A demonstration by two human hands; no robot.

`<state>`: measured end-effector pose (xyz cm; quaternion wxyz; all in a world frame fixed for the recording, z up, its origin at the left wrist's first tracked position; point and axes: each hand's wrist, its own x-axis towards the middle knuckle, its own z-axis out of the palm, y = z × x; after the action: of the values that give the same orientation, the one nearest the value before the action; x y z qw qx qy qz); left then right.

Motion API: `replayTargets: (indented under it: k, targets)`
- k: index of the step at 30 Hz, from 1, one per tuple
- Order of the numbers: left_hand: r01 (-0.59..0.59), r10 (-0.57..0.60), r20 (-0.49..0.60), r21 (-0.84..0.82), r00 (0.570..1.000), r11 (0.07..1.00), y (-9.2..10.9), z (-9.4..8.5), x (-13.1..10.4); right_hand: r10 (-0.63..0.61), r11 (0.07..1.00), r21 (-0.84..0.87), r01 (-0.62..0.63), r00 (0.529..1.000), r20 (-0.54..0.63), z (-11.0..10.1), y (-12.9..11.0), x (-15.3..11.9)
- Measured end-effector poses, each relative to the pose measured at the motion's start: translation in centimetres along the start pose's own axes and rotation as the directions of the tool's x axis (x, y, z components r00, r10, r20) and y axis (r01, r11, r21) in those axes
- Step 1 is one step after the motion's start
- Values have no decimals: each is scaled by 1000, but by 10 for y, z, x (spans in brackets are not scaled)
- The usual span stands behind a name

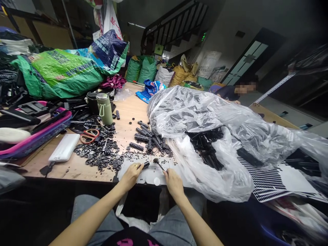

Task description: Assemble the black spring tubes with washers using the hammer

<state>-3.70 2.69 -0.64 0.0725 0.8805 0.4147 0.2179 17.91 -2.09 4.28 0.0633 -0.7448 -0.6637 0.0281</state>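
My left hand (132,176) is closed around a short black cylinder (146,164), which points to the right. In my right hand (174,182) is a thin metal rod with a round black end (156,160), tilted up and left toward the cylinder; the two are apart. Both hands are over a pale grey board (151,177) at the table's front edge. A small white disc (156,181) lies between them. Several black-and-white checkered cylinders (150,136) are piled just beyond, with small dark bits scattered around. Black round discs (98,157) spread to the left.
Orange-handled scissors (89,136), a white power bank or phone (64,147) and a green flask (104,111) stand or lie left. A large clear plastic bag (189,109) of black parts covers the right. Checkered sheets (266,177) lie beyond it. Another person (230,92) sits behind.
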Motion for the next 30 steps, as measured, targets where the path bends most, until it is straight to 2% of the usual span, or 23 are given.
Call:
replayTargets:
  k: [4, 6, 8, 10, 13, 16, 18, 20, 22, 25, 27, 29, 30]
  targets:
    - [-2, -4, 44, 133, 999, 991, 2, -12, 4, 15, 988, 155, -10, 999, -29, -11, -20, -3]
    - [7, -15, 45, 177, 999, 984, 4, -15, 5, -6, 992, 124, 9, 1000, -23, -8, -28, -4]
    - [32, -41, 38, 212, 998, 977, 8, -13, 6, -28, 998, 57, 26, 999, 38, -8, -33, -5]
    - [66, -72, 19, 236, 997, 970, 14, -6, 7, -32, 999, 37, 29, 998, 60, -15, -37, -5]
    - [78, -77, -15, 235, 997, 969, 28, 9, 9, -46, 988, 141, 54, 997, -61, -36, -52, -6]
    - [41, -35, -32, 211, 999, 977, 37, 26, 8, -148, 955, 239, 177, 980, -134, -43, -76, -11]
    - [47, -36, -59, 200, 998, 979, 37, 34, 7, -264, 946, 184, 268, 963, -49, -34, -89, -15]
    - [64, -53, -68, 181, 996, 981, 33, 36, 8, -328, 942, 94, 321, 942, 66, -23, -97, -18]
    - [89, -86, -28, 128, 996, 988, 30, 29, 12, -311, 950, 57, 307, 946, 96, -18, -96, -19]
    - [197, -195, 123, -11, 973, 980, 32, 8, 18, -208, 974, 91, 206, 978, 13, -24, -81, -14]
    - [249, -221, 222, -105, 949, 963, 35, -9, 23, -137, 987, 84, 139, 990, -29, -26, -62, -8]
    - [315, -271, 251, -157, 929, 936, 30, -23, 34, -88, 995, 38, 90, 995, -47, -20, -41, -3]
    - [390, -350, 232, -153, 908, 908, 23, -29, 42, -71, 997, 9, 71, 996, -51, -14, -32, -2]
